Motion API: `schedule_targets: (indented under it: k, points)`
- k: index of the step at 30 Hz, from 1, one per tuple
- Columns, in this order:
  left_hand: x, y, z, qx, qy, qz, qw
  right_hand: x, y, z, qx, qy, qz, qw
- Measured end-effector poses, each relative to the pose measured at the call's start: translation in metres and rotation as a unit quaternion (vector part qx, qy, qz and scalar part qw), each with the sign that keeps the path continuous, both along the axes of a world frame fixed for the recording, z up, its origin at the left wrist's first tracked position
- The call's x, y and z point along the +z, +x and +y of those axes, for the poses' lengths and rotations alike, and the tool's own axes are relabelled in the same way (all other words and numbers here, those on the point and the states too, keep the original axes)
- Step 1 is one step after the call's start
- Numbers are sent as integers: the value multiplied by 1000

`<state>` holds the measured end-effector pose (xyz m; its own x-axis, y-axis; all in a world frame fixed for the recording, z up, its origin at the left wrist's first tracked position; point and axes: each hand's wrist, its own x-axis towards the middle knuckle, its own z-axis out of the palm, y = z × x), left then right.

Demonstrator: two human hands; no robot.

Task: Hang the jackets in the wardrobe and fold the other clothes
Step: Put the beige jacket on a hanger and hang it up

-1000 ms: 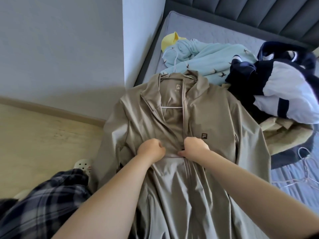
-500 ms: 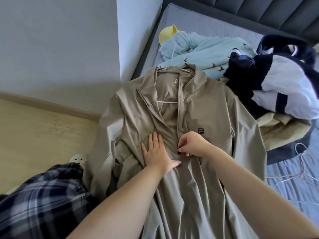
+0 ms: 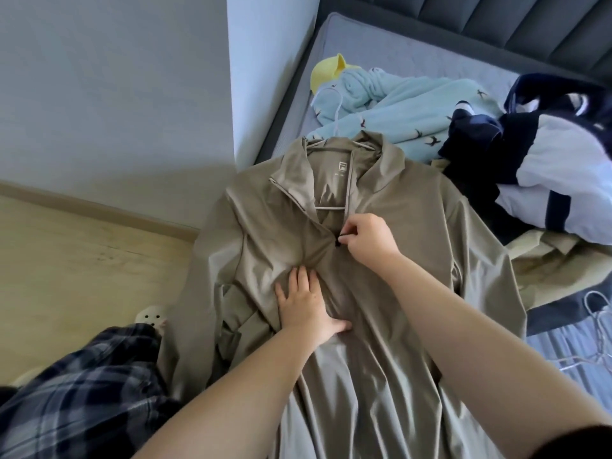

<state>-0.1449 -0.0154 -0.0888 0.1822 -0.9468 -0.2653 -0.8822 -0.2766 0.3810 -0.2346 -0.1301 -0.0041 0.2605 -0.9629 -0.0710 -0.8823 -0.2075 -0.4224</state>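
Head view: a tan jacket (image 3: 381, 260) lies face up along the bed (image 3: 381, 44), collar away from the person, with a hanger (image 3: 326, 208) inside its neck. The right hand (image 3: 367, 241) pinches the dark zipper pull (image 3: 338, 241) at chest height; the open zip runs straight on toward the collar. The left hand (image 3: 304, 309), nearer the person, presses flat with straight fingers on the zipped part. No containers are visible; other clothes (image 3: 414, 107) are piled beyond.

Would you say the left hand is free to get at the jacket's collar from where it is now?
Probably yes: the left hand lies flat on the tan jacket, holding nothing, and only bare fabric lies between it and the collar.
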Motion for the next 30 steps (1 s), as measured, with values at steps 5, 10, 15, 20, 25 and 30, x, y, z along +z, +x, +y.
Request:
schedule_targets:
  k: [5,10,15,20,25,30]
  points:
    - [28,7,-35,83,-141,46,985,20,1,-2,41,-16,-23,999]
    - [23,8,-41,74,-144,121,979,31,2,0,75,-11,16,997]
    - [0,19,-40,43,-81,167,982,40,17,-4,240,-182,192,934]
    - [-2,31,-43,62,-45,234,969,90,34,-84,22,-293,105,950]
    - [-5,36,-41,22,-1,278,960,57,36,-87,38,-256,80,962]
    - [12,43,-46,50,5,379,924,44,4,-97,-74,-127,178,973]
